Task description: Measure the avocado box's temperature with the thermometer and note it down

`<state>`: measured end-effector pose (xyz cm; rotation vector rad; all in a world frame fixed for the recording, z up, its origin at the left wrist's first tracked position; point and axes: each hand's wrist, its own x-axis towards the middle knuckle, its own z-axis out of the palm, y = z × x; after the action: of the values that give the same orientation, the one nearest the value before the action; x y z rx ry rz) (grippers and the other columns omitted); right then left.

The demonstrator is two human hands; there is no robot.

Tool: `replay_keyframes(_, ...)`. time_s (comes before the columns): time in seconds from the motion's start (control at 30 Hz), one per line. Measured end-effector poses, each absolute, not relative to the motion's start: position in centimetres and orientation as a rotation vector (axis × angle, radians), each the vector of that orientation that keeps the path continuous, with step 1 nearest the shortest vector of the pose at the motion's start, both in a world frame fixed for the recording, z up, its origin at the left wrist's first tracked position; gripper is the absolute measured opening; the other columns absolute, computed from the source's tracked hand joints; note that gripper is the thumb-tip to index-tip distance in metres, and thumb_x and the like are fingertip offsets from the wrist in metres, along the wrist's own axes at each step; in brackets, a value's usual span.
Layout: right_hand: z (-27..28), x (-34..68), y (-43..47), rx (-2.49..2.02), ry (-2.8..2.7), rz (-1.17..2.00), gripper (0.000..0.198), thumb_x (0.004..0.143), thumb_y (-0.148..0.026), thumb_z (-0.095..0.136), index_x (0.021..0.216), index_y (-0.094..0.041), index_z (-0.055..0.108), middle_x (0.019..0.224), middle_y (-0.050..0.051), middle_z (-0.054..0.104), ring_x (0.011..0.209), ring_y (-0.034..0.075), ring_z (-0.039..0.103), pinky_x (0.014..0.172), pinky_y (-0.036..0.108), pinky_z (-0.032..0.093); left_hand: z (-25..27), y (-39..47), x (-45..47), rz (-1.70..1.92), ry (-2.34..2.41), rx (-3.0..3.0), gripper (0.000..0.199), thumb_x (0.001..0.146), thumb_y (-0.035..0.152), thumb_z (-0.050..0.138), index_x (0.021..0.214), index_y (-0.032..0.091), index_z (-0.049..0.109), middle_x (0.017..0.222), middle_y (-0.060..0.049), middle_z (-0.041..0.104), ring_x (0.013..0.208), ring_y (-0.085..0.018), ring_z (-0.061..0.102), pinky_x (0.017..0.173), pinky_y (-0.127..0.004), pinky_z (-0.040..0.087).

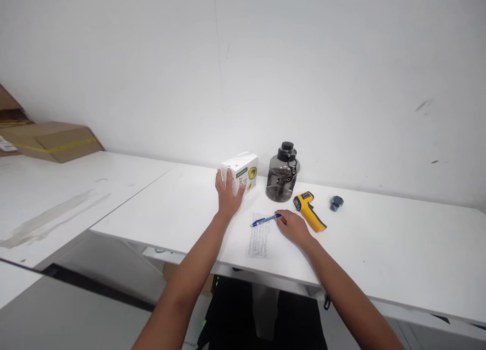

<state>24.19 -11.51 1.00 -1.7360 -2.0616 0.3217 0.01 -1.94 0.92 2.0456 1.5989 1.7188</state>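
Note:
My left hand (229,195) grasps the near left corner of a white box (247,163) printed with avocados, its thumb on the front face and its fingers along the left side. The box stands upright on the table. Between the fingertips of my right hand (291,224) is one end of a blue pen (265,220). The pen lies across the upper part of a sheet of paper (258,242) covered with dense small text, too small to read. Just right of that hand lies a yellow and black infrared thermometer (312,216).
A dark translucent water jug (280,180) with a black lid stands behind the paper. Farther right, a small dark teal watch-like object (336,203) rests on the white table (398,248). Cardboard boxes (56,140) sit at the far left, and a white wall (243,71) rises behind.

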Motion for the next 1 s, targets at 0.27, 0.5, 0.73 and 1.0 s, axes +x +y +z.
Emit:
replay_keyframes(0.27, 1.22, 24.12, -11.62, -1.740, -2.068, 0.320, 0.032, 0.092, -0.028, 0.051, 0.120, -0.023, 0.066, 0.100, 0.004, 0.073, 0.088, 0.019, 0.066, 0.077, 0.027, 0.046, 0.79, -1.84, 0.14, 1.719, 1.630, 2.086, 0.079, 0.089, 0.055, 0.050, 0.155, 0.022, 0.021, 0.161, -0.017, 0.006, 0.150, -0.034, 0.005, 0.119, -0.055, 0.016)
replay_keyframes(0.5, 1.39, 24.05, -11.73, -1.747, -2.075, 0.331, 0.033, 0.092, -0.029, 0.051, 0.121, -0.023, 0.065, 0.099, 0.004, 0.073, 0.085, 0.019, 0.066, 0.075, 0.027, 0.046, 1.00, -2.13, 0.15, 1.675, 1.572, 1.962, 0.086, 0.084, 0.052, 0.060, 0.155, 0.028, 0.018, 0.162, -0.013, 0.002, 0.151, -0.033, 0.008, 0.119, -0.052, 0.022)
replay_keyframes(0.73, 1.48, 24.04, -11.69, -1.757, -2.069, 0.339, 0.033, 0.092, -0.029, 0.052, 0.121, -0.022, 0.066, 0.096, 0.004, 0.072, 0.084, 0.018, 0.065, 0.073, 0.026, 0.044, 1.27, -2.17, 0.07, 1.603, 1.632, 1.909, 0.084, 0.085, 0.046, 0.061, 0.155, 0.029, 0.018, 0.163, -0.013, 0.003, 0.150, -0.035, 0.014, 0.117, -0.053, 0.029)
replay_keyframes(1.0, 1.29, 24.17, -11.65, -1.753, -2.072, 0.332, 0.033, 0.092, -0.030, 0.052, 0.121, -0.022, 0.065, 0.094, 0.004, 0.071, 0.083, 0.018, 0.064, 0.073, 0.027, 0.044, 1.37, -2.34, -0.01, 1.597, 1.626, 1.897, 0.079, 0.088, 0.046, 0.057, 0.155, 0.032, 0.018, 0.165, -0.009, 0.006, 0.151, -0.032, 0.010, 0.118, -0.052, 0.027)
